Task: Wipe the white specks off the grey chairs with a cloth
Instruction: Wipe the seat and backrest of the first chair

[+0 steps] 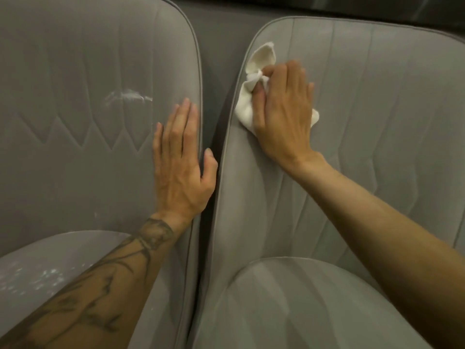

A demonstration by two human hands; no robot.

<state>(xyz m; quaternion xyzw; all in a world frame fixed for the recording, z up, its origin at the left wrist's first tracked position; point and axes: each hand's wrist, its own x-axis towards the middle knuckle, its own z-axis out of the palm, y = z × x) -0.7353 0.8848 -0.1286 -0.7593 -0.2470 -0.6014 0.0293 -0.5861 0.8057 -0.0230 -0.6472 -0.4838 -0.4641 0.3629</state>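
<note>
**Two grey chairs, cloth at work on the right one**

- Right chair (377, 122): grey upholstered back with stitched channels, and the seat at the near edge. No white marks can be made out on the parts in view.
- Cloth (247, 109): white and bunched. It lies against the far left part of the right chair's back, just inside the piped edge. One loose end stands up on the far side of the fingers and a corner shows to the right of the palm.
- Right hand (284, 109): laid over the cloth, palm toward the fabric. The fingers are bent round a gathered fold, so it both grips the cloth and presses it on the upholstery. Judged purpose: the broad contact spreads pressure for rubbing, and the gathered fold keeps the cloth from slipping out.
- Left chair (75, 122): set beside the right chair, with a narrow dark gap (214, 102) between them.
- Left hand (181, 167): empty, fingers straight and flat on the right margin of the left chair's back, thumb hooked over the edge into the gap. It likely serves to steady the person, or the chair, during rubbing.
- White smear (128, 95): on the left chair's back, just beyond the left fingertips.
- White specks (42, 275): scattered on the left chair's seat, near left, beside the tattooed forearm (113, 285).
- Status, as a judgement: the left chair's marks remain to be wiped.
</note>
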